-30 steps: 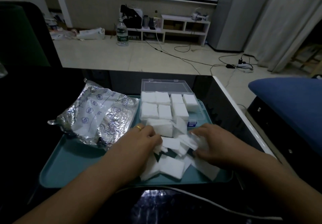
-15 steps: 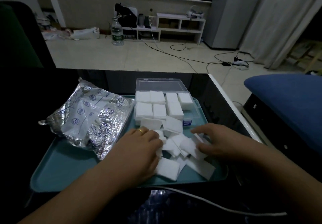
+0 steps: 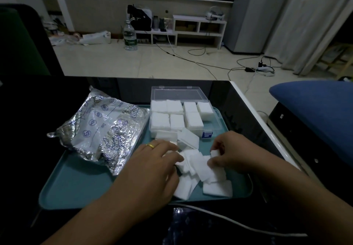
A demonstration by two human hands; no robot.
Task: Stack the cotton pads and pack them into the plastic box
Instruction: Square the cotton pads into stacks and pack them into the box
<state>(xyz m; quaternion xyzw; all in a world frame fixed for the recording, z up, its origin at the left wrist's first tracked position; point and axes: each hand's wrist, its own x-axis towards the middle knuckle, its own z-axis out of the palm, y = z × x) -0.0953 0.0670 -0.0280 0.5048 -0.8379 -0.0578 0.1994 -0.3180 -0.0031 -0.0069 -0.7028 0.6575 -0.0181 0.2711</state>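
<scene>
A heap of loose white cotton pads (image 3: 198, 166) lies on the right half of a teal tray (image 3: 80, 183). Behind it stands a clear plastic box (image 3: 181, 118), lid tipped back, with several stacks of pads in it. My left hand (image 3: 152, 168), wearing a gold ring, rests on the heap's left side with its fingers curled over pads. My right hand (image 3: 231, 153) pinches a few pads at the heap's right side between thumb and fingers.
A crumpled silver foil bag (image 3: 103, 132) lies on the tray's left part and over its edge. A white cable (image 3: 238, 223) runs across the dark table in front of the tray. A blue cushion (image 3: 315, 109) sits to the right.
My right hand has drawn in toward the heap and curled onto a few pads. My left hand has shifted slightly over the heap's left side, and the pads have bunched closer together.
</scene>
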